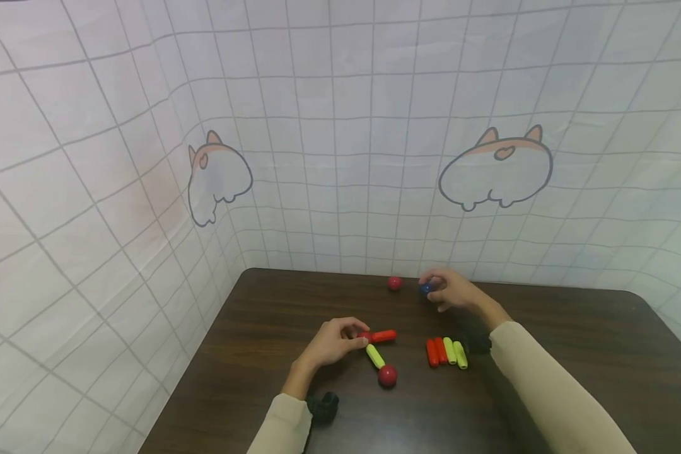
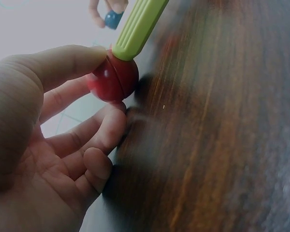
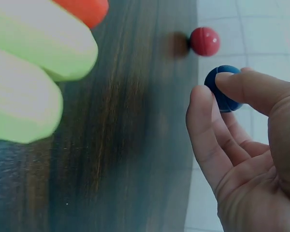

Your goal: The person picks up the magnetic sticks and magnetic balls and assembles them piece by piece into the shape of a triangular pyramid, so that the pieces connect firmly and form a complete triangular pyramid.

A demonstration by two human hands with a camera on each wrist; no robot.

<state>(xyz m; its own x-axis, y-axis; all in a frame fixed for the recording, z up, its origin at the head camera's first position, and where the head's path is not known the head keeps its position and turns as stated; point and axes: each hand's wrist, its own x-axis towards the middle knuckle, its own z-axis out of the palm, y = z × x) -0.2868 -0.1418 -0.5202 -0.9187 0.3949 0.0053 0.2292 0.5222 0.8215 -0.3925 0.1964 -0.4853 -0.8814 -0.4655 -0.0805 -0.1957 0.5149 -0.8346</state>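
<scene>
The left hand's (image 1: pixel 333 341) fingers pinch a red ball (image 2: pixel 114 82) touching a lime stick (image 2: pixel 139 30); at that ball's two o'clock, the right hand's (image 1: pixel 455 291) fingers pinch a blue ball (image 3: pixel 222 100).

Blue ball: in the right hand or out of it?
In. The right wrist view shows the right hand holding the blue ball between thumb and fingers.

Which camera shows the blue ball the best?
The right wrist view: the blue ball looks biggest there, and you can see its thin line, though the right hand pinching it hides some. The head view shows it tiny and partly covered by that hand. The left wrist view shows it small and blurry near the top.
</scene>
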